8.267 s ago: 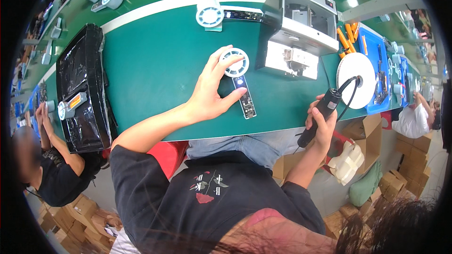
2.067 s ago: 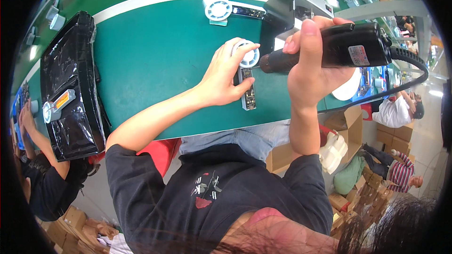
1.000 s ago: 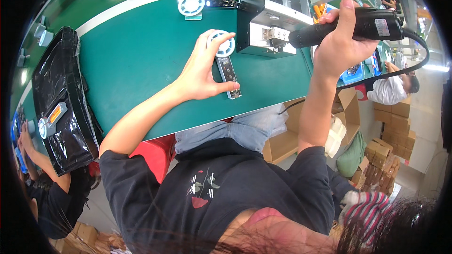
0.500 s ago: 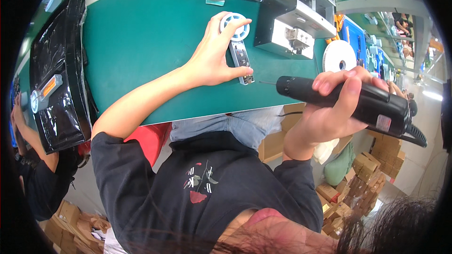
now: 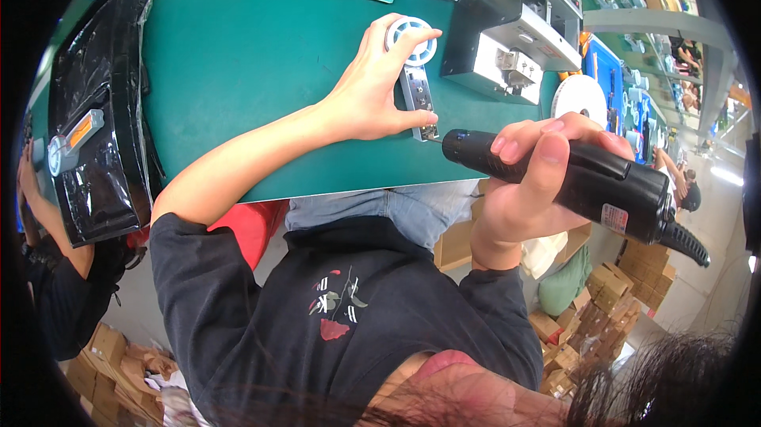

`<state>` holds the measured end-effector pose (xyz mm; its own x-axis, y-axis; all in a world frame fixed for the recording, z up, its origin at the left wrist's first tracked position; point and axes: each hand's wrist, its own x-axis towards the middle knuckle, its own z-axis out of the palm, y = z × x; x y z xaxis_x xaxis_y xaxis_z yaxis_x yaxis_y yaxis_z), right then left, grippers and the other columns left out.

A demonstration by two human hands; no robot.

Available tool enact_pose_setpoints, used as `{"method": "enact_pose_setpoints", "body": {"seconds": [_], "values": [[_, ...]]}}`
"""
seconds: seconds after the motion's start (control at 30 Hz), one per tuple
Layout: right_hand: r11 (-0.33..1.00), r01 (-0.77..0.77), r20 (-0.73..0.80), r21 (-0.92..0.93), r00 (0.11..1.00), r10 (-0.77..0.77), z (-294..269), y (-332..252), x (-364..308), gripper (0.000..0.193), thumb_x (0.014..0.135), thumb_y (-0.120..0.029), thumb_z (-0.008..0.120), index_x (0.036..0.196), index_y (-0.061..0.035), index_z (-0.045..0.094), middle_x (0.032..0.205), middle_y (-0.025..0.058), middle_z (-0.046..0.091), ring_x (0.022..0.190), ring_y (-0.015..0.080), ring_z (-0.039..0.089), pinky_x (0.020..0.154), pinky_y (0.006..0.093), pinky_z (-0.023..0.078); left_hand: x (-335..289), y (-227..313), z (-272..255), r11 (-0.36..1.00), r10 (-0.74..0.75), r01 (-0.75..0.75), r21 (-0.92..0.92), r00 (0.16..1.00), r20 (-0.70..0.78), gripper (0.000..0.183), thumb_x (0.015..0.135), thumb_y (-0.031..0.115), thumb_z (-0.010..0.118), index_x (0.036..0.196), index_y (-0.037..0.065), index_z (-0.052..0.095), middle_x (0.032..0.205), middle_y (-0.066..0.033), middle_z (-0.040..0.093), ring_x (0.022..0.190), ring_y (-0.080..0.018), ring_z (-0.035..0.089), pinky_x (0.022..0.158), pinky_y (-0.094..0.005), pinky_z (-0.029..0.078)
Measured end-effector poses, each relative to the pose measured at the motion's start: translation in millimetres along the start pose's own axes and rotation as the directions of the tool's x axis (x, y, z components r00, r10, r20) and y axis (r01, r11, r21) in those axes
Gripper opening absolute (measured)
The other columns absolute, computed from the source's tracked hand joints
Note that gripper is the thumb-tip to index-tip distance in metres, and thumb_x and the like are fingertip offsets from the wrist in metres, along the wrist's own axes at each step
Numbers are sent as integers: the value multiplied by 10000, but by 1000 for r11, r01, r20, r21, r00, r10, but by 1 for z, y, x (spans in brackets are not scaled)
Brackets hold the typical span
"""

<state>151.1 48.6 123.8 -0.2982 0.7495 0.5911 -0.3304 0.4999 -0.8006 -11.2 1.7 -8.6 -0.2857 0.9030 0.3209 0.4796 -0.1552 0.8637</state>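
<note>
"What does the wearer have on?"
"A black T-shirt (image 5: 289, 292), across the lower middle of the frame."
"Plain?"
"The chest carries a print: a red flower (image 5: 334, 329) low down, with a thin stem, grey-green leaves (image 5: 357, 300) and some white marks (image 5: 323, 303) beside it."
"And the sleeves?"
"Short and loose, in the same black. The left sleeve (image 5: 202, 264) is at lower left, the right sleeve (image 5: 511, 304) right of centre."
"Below the hem?"
"Pale blue jeans (image 5: 341, 209), faded and creased, near the centre."
"Hands?"
"Left hand (image 5: 376, 94) and right hand (image 5: 519, 197) are bare, and so are the forearms."
"That dark patch?"
"Hair (image 5: 666, 383), blurred, at lower right."
</note>
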Motion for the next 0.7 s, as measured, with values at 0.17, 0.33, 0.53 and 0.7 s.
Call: {"method": "enact_pose_setpoints", "body": {"seconds": [0.17, 0.33, 0.53, 0.7], "values": [[995, 93, 104, -18, 990, -91, -4, 5, -11, 657, 915, 37, 761, 1413, -85, 351, 874, 148, 642, 587, 205, 657, 588, 361, 601, -2, 2, 0, 1000, 7, -7, -10, 1000, -20, 1078, 698, 249, 994, 1613, 195, 425, 1560, -267, 313, 1503, -482, 350, 1241, -551, 381], [995, 80, 99, 57, 991, -85, -4, 6, -17, 664, 920, 25, 775, 1416, -105, 354, 917, 153, 650, 619, 218, 666, 587, 374, 607, -3, -1, 3, 1000, 14, -15, -20, 1000, -22, 1082, 697, 253, 991, 1616, 189, 424, 1550, -268, 324, 1491, -482, 359, 1245, -549, 374], [991, 131, 199, 7, 971, -130, -9, 7, -19, 573, 988, -139, 788, 1429, -150, 422, 960, 90, 588, 554, 167, 561, 477, 331, 515, -3, -3, 2, 999, 37, -37, 7, 999, -27, 1086, 688, 263, 998, 1609, 178, 431, 1548, -261, 338, 1481, -473, 373, 1240, -544, 381], [987, -73, 23, 146, 997, 70, -17, -3, 22, 547, 992, 8, 707, 1426, -68, 382, 909, 119, 649, 573, 177, 614, 556, 353, 584, -2, -3, -1, 998, 29, -28, 55, 999, -29, 1096, 669, 276, 1016, 1595, 156, 441, 1531, -245, 390, 1458, -447, 424, 1229, -521, 398]]}}
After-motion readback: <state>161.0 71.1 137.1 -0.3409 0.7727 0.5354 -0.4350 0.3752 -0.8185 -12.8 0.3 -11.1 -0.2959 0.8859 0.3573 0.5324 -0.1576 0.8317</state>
